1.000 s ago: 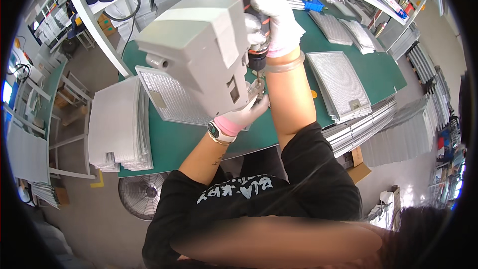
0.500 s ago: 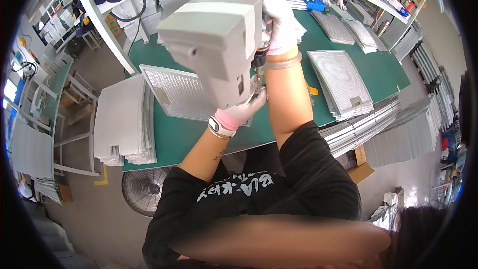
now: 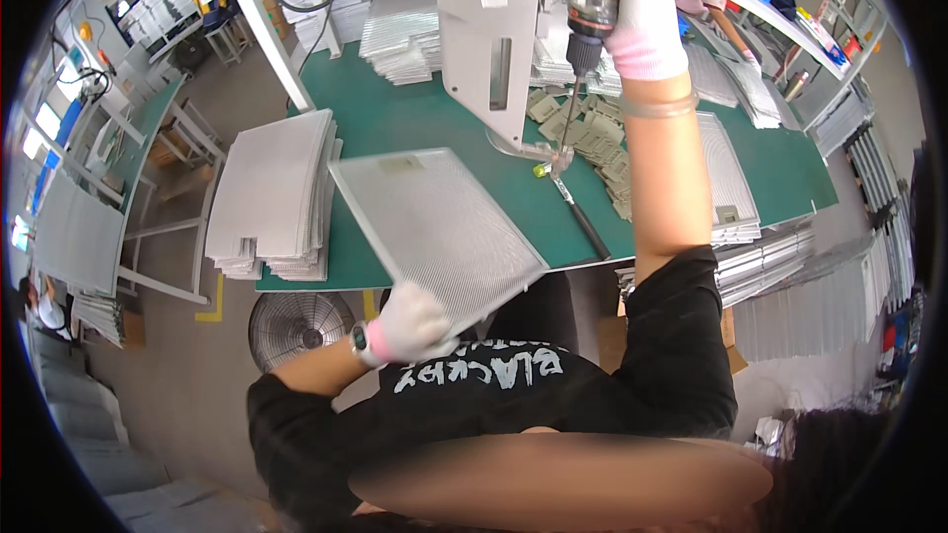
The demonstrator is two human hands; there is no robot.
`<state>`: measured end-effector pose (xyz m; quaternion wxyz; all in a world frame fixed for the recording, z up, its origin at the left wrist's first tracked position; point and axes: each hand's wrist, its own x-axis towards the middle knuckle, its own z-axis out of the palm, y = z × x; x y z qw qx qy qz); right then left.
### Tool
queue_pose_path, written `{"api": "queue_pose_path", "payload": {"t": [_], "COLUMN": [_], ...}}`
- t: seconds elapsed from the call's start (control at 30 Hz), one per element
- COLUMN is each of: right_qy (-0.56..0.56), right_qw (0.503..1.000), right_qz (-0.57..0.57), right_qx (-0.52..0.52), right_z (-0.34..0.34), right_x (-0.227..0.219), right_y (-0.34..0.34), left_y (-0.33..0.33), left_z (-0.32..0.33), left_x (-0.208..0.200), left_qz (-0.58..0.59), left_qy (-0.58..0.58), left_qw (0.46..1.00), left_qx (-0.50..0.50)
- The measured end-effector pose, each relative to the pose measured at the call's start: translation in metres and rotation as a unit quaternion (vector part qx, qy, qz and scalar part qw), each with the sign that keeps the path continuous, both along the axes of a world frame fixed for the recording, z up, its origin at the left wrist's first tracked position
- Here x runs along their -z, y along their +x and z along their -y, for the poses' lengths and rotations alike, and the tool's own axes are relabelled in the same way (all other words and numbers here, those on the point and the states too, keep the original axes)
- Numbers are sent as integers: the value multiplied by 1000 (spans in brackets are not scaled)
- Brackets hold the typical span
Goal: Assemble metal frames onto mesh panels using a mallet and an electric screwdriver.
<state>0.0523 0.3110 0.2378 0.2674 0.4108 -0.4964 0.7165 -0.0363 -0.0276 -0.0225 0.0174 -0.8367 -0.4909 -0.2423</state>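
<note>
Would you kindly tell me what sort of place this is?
Most likely a factory assembly workshop: a green workbench bears a stack of flat panels, and the gloved right hand holds a power driver.

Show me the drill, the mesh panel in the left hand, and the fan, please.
Drill [image 3: 598, 8]: head view, on its dark body.
Panel [image 3: 441, 225]: head view, on the middle of its mesh.
Fan [image 3: 296, 328]: head view, on its round grille.

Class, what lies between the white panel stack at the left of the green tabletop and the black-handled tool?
In the head view, the mesh panel held by the left hand comes between them, with strips of green tabletop on either side.
</note>
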Motion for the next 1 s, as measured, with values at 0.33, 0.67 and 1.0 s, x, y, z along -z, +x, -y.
{"api": "queue_pose_path", "payload": {"t": [0.33, 0.67, 1.0], "right_qy": [-62, -110, -111], "right_qw": [925, 940, 939], "right_qz": [195, 215, 222], "right_qx": [319, 240, 239], "right_z": [47, 88, 87], "right_x": [35, 79, 89], "right_y": [18, 22, 24], "left_y": [-17, 37, 34], "left_z": [-25, -59, -42], "left_x": [-6, -9, -21], "left_qz": [-150, 85, 12], "left_qy": [215, 3, -69], "left_qw": [899, 954, 965], "left_qx": [-352, -289, -253]}}
